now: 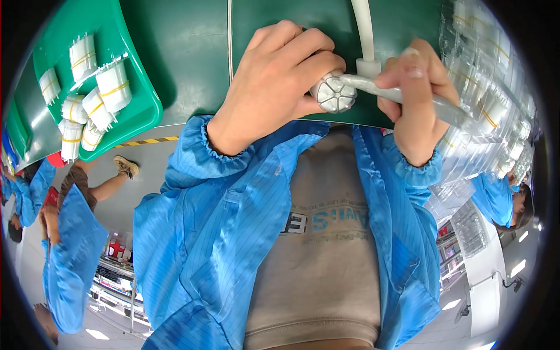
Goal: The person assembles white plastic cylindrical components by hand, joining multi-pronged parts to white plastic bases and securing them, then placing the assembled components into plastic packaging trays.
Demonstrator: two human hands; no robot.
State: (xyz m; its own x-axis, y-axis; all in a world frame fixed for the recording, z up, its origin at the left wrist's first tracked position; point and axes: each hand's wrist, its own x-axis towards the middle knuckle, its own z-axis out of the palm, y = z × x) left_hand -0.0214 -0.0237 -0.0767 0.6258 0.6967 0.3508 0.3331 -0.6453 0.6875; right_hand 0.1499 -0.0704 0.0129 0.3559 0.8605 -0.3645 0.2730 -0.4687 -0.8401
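a: the left hand [274,87] grips a white bundle [333,93] at the table's near edge; the right hand [417,99] pinches a clear sleeve [408,96] against it.
b: risk?
a: the sleeve could snag on the bundle's end.
b: containers?
a: a green tray [140,111] at the left edge holds banded bundles [93,99]; clear trays [496,87] are stacked on the right.

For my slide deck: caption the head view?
Left hand grips white bundle; right hand holds clear sleeve.
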